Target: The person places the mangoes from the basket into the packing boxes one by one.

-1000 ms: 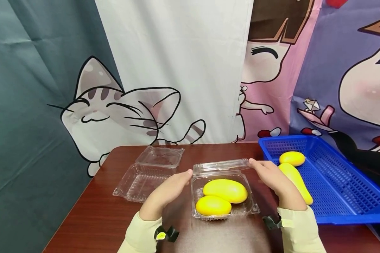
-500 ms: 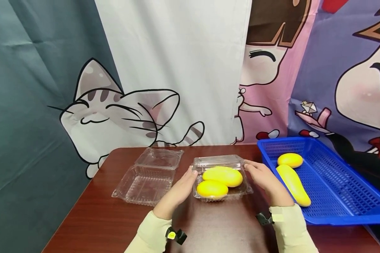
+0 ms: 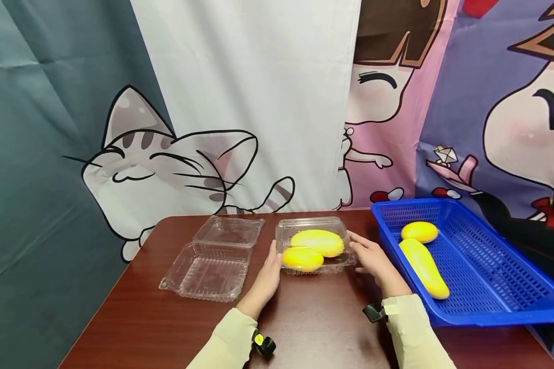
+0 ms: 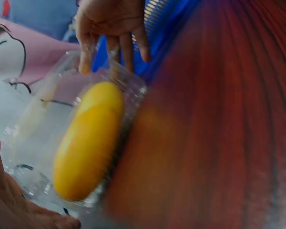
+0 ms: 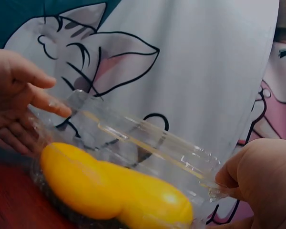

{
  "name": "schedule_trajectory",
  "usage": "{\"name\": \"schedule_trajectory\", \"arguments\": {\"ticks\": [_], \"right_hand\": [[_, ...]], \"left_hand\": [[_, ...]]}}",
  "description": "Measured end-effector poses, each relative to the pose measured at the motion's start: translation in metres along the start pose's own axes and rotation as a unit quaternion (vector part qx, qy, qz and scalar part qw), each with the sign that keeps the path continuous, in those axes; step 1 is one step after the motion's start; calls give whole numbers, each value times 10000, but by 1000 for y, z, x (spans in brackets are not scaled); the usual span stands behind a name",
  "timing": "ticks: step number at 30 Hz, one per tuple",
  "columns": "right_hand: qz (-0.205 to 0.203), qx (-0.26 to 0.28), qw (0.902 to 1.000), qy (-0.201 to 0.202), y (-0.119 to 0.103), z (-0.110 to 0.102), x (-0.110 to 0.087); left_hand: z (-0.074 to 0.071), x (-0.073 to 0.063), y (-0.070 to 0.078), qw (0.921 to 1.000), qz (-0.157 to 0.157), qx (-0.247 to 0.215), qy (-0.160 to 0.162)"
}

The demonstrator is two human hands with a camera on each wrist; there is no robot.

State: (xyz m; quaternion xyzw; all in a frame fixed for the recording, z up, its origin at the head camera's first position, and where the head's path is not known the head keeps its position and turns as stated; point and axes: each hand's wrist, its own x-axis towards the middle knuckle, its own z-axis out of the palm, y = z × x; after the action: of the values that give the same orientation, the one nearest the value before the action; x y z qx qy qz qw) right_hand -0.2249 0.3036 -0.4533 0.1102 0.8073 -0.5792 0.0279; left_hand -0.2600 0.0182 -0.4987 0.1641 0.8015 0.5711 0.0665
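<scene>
A clear plastic clamshell box (image 3: 337, 264) with two yellow mango-like fruits, a larger one (image 3: 317, 242) and a smaller one (image 3: 303, 259), sits between both hands in the head view. Its lid (image 3: 310, 223) is tilted down over the fruits; whether it is latched cannot be seen. Along the box's left side lies my left hand (image 3: 268, 279), fingers mostly straight and touching it. My right hand (image 3: 374, 261) is at the right side; in the right wrist view its thumb and finger pinch the box's corner edge (image 5: 217, 191).
A second clear clamshell box (image 3: 208, 271) stands unfolded on the left of the brown table (image 3: 318, 328). At the right is a blue perforated basket (image 3: 489, 320) holding a short yellow fruit (image 3: 419, 232) and a longer one (image 3: 424, 269). A printed cloth (image 3: 258, 77) hangs behind.
The lid has come down over the fruits. Both hands and the box have moved away from the person and slightly left. The basket and second box stay in place.
</scene>
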Motion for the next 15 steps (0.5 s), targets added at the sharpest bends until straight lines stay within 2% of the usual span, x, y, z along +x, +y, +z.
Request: {"name": "schedule_trajectory", "arguments": {"ticks": [7,15], "right_hand": [[-101,461,9989,59,13,3,9],[-396,577,9973,224,22,5,12]], "left_hand": [[3,0,-12,9996,153,-190,-112],[6,1,-19,9981,170,-578,-117]]}}
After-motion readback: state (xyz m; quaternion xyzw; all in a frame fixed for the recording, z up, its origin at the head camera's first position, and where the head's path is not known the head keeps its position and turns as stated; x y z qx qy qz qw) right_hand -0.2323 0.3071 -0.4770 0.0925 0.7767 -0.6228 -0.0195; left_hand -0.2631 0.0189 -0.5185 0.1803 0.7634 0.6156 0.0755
